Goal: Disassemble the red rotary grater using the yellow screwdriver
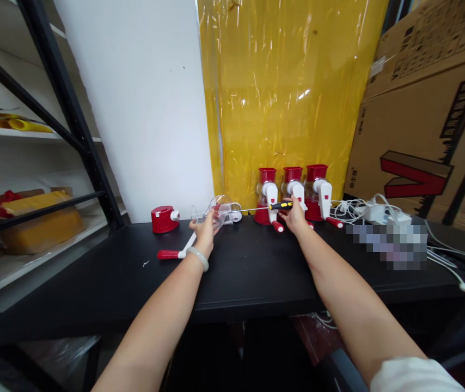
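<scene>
My left hand point(203, 233), a pale bangle at its wrist, is closed around the clear plastic body of a rotary grater point(225, 211) just above the black table. In my right hand point(295, 218) is a screwdriver point(280, 206) with a black and yellow handle. Its long metal shaft points left and reaches the clear body; whether the tip touches a screw cannot be made out. A white crank with a red grip point(169, 254) lies beside my left hand. Farther left sits a red grater part point(164, 220) with a white fitting.
Three red-and-white rotary graters point(268, 190) stand along the back behind my right hand. White cables and adapters point(375, 211) lie at the right, near a blurred patch. A large cardboard box point(420, 130) rises behind them. Small white bits point(146, 263) lie on the table point(249, 272). Shelving point(61, 81) is at left.
</scene>
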A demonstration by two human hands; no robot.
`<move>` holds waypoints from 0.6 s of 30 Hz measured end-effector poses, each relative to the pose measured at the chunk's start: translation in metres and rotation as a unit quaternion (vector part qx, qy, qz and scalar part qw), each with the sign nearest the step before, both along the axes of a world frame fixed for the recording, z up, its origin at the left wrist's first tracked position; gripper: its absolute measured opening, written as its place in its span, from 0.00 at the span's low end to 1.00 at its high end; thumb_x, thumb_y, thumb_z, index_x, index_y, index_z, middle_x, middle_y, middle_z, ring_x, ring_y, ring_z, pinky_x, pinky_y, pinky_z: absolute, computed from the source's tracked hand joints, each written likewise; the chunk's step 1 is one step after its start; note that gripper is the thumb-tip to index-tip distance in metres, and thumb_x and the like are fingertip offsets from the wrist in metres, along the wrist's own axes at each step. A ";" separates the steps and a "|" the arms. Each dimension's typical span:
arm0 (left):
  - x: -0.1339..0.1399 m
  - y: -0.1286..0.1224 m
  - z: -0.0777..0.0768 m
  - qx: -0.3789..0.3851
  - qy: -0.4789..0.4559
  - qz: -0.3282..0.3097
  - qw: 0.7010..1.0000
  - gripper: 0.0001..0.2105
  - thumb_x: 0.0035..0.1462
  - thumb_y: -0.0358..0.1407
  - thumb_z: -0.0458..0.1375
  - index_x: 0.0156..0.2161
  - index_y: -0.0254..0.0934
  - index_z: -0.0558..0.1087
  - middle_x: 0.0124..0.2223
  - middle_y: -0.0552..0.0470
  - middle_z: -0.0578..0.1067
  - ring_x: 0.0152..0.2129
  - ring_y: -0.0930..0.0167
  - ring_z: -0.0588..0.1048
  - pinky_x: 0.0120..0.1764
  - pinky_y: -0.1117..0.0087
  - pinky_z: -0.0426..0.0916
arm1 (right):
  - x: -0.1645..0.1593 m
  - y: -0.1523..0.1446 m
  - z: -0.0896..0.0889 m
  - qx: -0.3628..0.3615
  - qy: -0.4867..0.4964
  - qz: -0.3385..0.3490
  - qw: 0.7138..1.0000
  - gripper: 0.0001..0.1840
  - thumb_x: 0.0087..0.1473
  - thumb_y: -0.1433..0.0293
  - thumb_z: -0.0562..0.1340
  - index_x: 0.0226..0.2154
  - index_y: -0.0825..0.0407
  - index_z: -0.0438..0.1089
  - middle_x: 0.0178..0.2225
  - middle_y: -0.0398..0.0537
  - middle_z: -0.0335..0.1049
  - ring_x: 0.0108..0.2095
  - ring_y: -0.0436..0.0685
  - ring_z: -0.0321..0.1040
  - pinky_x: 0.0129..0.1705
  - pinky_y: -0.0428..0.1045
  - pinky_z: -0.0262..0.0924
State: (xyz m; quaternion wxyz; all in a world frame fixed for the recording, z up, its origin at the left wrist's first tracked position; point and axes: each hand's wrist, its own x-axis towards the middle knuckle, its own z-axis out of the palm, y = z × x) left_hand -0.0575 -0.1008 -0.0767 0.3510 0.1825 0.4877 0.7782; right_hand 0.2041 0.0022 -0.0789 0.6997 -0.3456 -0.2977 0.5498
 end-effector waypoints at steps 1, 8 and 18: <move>0.000 0.000 0.000 -0.005 0.019 0.004 1.000 0.39 0.57 0.38 0.70 0.64 0.41 0.51 0.47 0.42 0.79 0.30 0.68 0.82 0.36 0.67 0.78 | -0.001 0.002 -0.001 -0.004 -0.030 -0.017 0.999 0.17 0.62 0.53 0.57 0.31 0.47 0.66 0.23 0.40 0.69 0.23 0.51 0.67 0.26 0.46 0.64; -0.003 0.003 -0.003 -0.001 0.027 0.012 1.000 0.38 0.57 0.39 0.70 0.63 0.42 0.51 0.47 0.42 0.78 0.32 0.67 0.83 0.37 0.66 0.78 | 0.001 0.009 -0.013 0.040 -0.162 -0.084 0.982 0.22 0.61 0.46 0.59 0.29 0.46 0.62 0.15 0.35 0.56 0.14 0.49 0.53 0.15 0.44 0.51; -0.003 0.003 -0.001 0.002 0.028 0.009 1.000 0.36 0.58 0.39 0.69 0.62 0.44 0.50 0.44 0.46 0.78 0.30 0.69 0.82 0.38 0.66 0.78 | -0.006 0.006 -0.003 0.005 0.011 0.015 1.000 0.06 0.58 0.67 0.57 0.29 0.48 0.60 0.17 0.34 0.60 0.15 0.46 0.56 0.20 0.41 0.58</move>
